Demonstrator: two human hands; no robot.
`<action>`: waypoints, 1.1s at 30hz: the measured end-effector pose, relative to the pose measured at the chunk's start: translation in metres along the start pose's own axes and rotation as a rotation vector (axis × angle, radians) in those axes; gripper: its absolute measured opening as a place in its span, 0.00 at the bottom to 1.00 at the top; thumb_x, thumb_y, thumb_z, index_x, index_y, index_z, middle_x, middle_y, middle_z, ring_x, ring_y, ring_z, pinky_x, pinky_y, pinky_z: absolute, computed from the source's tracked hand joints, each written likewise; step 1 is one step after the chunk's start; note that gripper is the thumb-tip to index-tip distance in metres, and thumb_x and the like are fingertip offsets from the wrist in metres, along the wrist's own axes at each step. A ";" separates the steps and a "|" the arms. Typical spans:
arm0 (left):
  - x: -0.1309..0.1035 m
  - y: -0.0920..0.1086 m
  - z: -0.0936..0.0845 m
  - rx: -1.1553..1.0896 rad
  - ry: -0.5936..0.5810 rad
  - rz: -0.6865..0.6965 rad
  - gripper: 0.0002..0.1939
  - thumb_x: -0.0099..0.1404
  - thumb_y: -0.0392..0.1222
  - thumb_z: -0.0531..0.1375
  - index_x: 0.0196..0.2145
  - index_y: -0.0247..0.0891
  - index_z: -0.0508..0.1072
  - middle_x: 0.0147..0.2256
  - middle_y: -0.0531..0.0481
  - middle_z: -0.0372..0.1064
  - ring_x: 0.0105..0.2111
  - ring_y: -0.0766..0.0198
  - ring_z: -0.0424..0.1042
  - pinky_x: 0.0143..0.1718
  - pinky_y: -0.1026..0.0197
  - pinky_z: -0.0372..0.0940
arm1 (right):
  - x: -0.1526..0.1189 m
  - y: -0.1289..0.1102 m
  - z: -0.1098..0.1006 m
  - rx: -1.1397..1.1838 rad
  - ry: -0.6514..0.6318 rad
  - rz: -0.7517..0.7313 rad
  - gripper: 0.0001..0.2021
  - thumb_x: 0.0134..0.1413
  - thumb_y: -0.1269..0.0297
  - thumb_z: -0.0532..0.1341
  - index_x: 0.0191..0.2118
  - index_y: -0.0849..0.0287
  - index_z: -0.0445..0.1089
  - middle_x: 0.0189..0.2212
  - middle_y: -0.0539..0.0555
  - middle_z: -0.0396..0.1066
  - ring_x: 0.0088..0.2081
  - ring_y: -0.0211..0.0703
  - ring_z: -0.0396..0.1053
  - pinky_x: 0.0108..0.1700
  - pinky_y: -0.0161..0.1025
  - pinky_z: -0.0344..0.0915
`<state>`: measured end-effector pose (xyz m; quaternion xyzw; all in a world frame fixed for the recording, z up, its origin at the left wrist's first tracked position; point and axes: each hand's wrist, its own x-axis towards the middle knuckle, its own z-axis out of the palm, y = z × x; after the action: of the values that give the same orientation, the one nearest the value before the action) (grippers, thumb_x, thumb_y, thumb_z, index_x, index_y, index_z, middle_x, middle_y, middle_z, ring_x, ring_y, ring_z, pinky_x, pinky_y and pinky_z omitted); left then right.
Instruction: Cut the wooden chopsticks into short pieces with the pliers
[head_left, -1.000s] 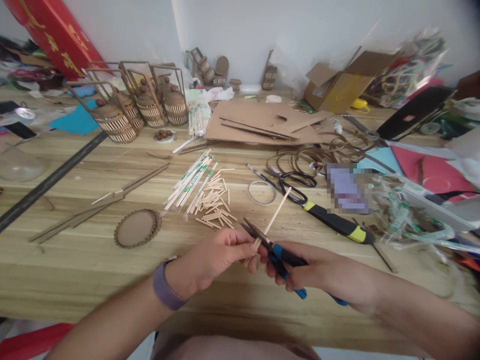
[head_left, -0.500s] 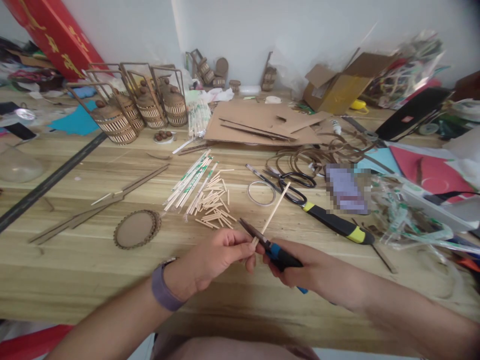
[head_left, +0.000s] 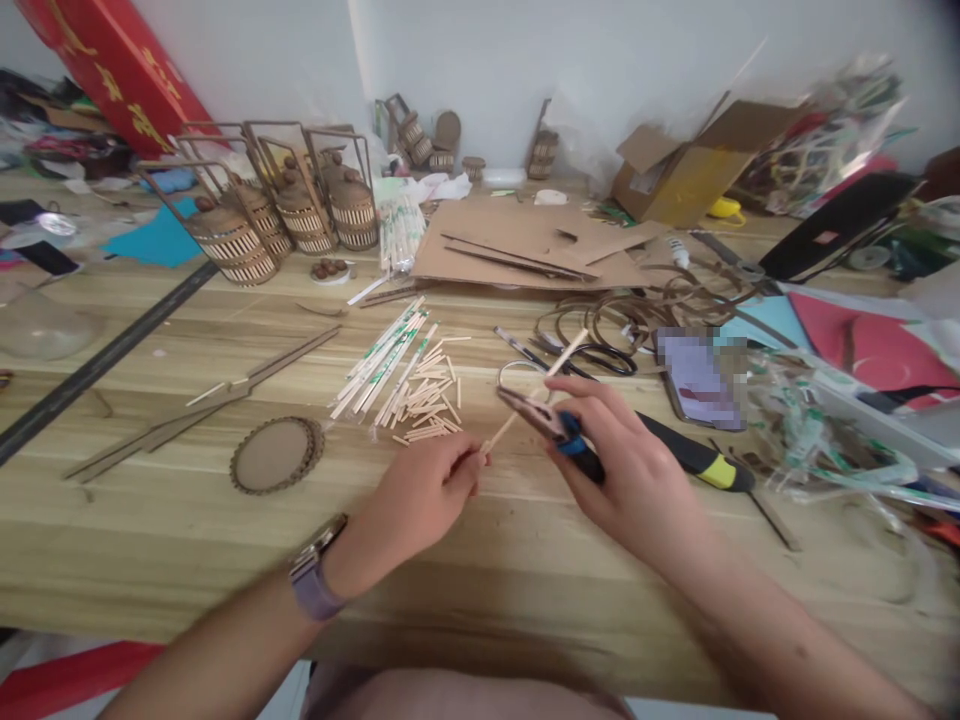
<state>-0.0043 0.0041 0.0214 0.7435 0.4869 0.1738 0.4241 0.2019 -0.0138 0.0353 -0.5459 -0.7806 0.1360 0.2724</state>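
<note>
Pliers [head_left: 561,428] partly behind right fingers [head_left: 592,394]

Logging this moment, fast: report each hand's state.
Left hand: closed, pinching a thin, pale wooden stick by its near end.
Right hand: closed around metal pliers with blue-and-black handles.

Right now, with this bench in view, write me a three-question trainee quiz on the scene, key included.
1. Multiple choice: what is the left hand holding?
A) the phone
B) a pale stick
C) a cardboard box

2. True or false: seen from the camera, the round cardboard piece lies to the left of the pile of short sticks.

3. Fill the gap: the tool with blue and black handles is in the ___ hand.

Key: 1. B; 2. True; 3. right.
</note>
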 end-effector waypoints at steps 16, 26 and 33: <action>-0.005 -0.002 0.018 0.430 0.002 0.041 0.14 0.68 0.34 0.48 0.43 0.38 0.72 0.39 0.39 0.73 0.44 0.50 0.71 0.48 0.52 0.61 | 0.007 -0.001 0.037 -0.462 -0.205 0.147 0.07 0.62 0.61 0.54 0.40 0.59 0.64 0.36 0.61 0.71 0.38 0.55 0.70 0.32 0.41 0.57; -0.003 0.003 0.019 0.581 0.037 0.015 0.15 0.70 0.34 0.45 0.37 0.35 0.71 0.32 0.40 0.73 0.34 0.53 0.74 0.36 0.55 0.65 | 0.008 -0.004 0.041 -0.503 -0.077 0.114 0.04 0.58 0.65 0.58 0.36 0.58 0.64 0.32 0.58 0.71 0.33 0.51 0.69 0.31 0.40 0.57; 0.007 -0.012 0.001 -0.322 -0.197 0.031 0.16 0.70 0.50 0.49 0.33 0.37 0.67 0.23 0.54 0.66 0.21 0.68 0.67 0.25 0.66 0.61 | 0.012 0.027 0.013 0.261 -0.076 0.090 0.06 0.59 0.59 0.56 0.36 0.55 0.62 0.30 0.50 0.68 0.32 0.42 0.68 0.35 0.37 0.64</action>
<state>-0.0074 0.0118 0.0107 0.6871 0.3974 0.1824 0.5803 0.2127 0.0085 0.0147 -0.5346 -0.7409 0.2689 0.3049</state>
